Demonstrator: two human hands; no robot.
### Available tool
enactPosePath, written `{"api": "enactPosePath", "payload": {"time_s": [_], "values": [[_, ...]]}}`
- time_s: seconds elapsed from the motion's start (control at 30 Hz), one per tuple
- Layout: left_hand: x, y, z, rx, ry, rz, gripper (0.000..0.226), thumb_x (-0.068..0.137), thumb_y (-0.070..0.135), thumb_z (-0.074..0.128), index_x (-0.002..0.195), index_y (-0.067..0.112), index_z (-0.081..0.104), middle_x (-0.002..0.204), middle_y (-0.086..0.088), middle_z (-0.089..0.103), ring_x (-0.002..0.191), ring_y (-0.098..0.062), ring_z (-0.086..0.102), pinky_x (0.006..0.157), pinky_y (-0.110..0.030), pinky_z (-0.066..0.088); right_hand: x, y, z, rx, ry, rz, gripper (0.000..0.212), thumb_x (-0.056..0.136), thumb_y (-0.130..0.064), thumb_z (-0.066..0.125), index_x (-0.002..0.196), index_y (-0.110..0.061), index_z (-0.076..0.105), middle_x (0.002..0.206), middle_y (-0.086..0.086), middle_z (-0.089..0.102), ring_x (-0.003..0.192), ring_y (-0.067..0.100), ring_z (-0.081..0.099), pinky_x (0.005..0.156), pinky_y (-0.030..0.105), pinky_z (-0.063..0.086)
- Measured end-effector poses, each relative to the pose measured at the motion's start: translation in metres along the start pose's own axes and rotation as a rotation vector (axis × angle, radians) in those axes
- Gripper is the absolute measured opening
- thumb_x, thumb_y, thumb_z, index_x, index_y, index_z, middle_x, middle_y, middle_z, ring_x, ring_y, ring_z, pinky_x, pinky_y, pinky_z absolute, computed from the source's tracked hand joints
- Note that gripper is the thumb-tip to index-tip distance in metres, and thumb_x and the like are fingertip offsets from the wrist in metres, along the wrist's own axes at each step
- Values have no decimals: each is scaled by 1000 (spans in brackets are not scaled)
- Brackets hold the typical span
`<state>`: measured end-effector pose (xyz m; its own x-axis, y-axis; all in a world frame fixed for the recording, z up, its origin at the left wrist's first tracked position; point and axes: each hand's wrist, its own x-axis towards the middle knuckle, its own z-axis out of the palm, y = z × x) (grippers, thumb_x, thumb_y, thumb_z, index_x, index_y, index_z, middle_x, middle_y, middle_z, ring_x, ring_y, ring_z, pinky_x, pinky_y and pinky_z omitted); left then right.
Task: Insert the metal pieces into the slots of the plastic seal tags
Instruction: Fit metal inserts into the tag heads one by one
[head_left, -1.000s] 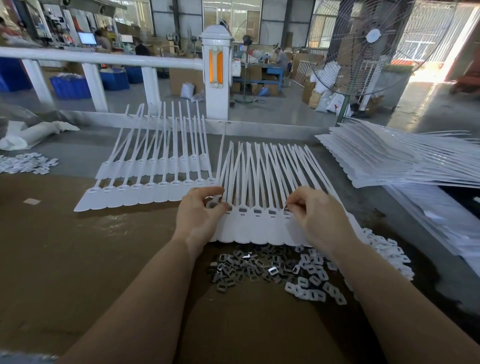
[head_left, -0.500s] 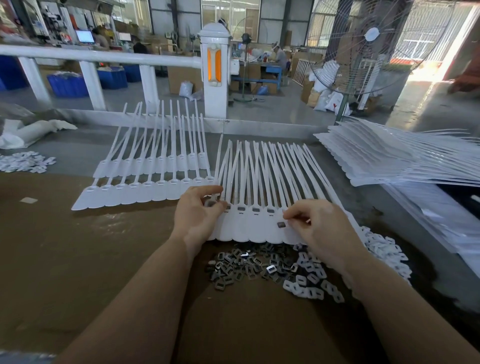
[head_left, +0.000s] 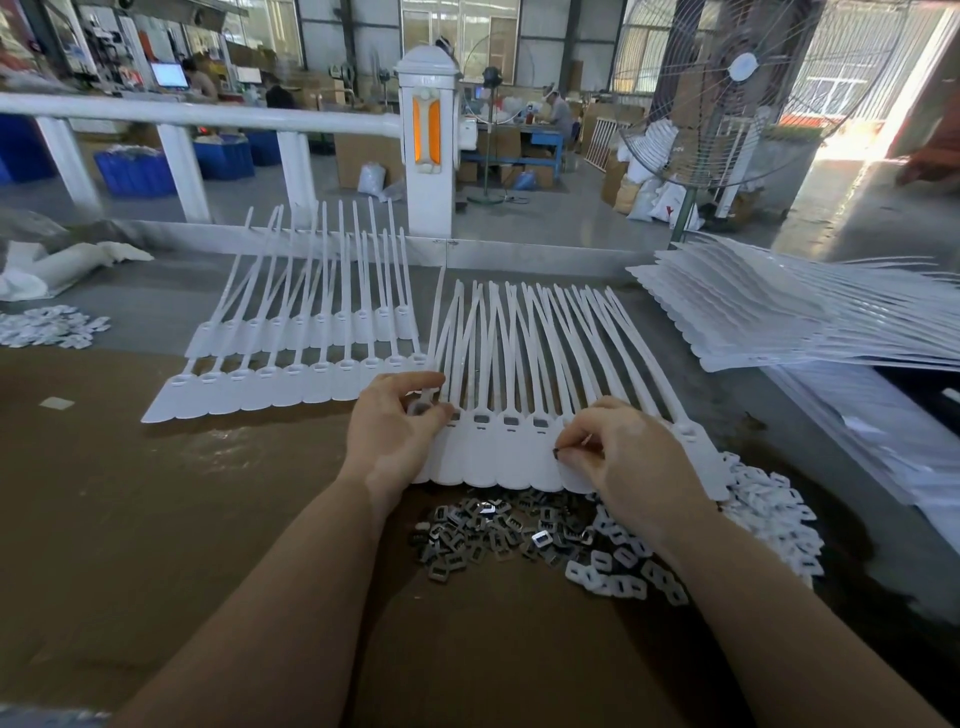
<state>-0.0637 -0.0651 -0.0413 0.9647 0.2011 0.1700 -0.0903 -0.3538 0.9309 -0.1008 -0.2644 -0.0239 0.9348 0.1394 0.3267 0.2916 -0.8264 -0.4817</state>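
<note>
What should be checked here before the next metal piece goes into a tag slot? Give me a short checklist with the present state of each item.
1. Right hand has a metal piece pinched at its fingertips: ok.
2. Left hand steadies the sheet of tags at its left end: ok.
3. Next empty slot located: cannot tell, the right hand covers the tags past the filled slots.
4. Piece turned the right way for the slot: cannot tell, too small.
5. Supply of metal pieces within reach, just below the sheet: ok.
6. White clips kept apart from the metal pile: not ok, the two heaps meet.
</note>
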Motion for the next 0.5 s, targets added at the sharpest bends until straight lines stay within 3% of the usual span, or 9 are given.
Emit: {"api": "enactPosePath", "payload": {"time_s": [0.2,0.4,0.5], "values": [[-2,3,0,-33,5,-31,25,84,15,70,107,23,67,117,0,57,104,-12,52,102,-34,42,-2,3,2,7,31,-14,7,84,-13,65,89,-15,70,90,-3,58,88,15,56,82,34,48],[-2,3,0,-43,2,-33,24,84,16,70,106,26,67,117,1,57,98,-7,51,99,-29,41,-3,4,1,20,27,-75,6,82,-11,68,83,-14,72,86,-4,61,84,15,57,79,35,49],[-2,2,0,-38,4,-27,24,84,16,70,105,26,67,116,1,57,99,-7,50,97,-27,41,-6,3,-1,32,-3,-105,8,76,-23,75,81,-17,72,82,-11,59,78,5,56,75,27,49]]}}
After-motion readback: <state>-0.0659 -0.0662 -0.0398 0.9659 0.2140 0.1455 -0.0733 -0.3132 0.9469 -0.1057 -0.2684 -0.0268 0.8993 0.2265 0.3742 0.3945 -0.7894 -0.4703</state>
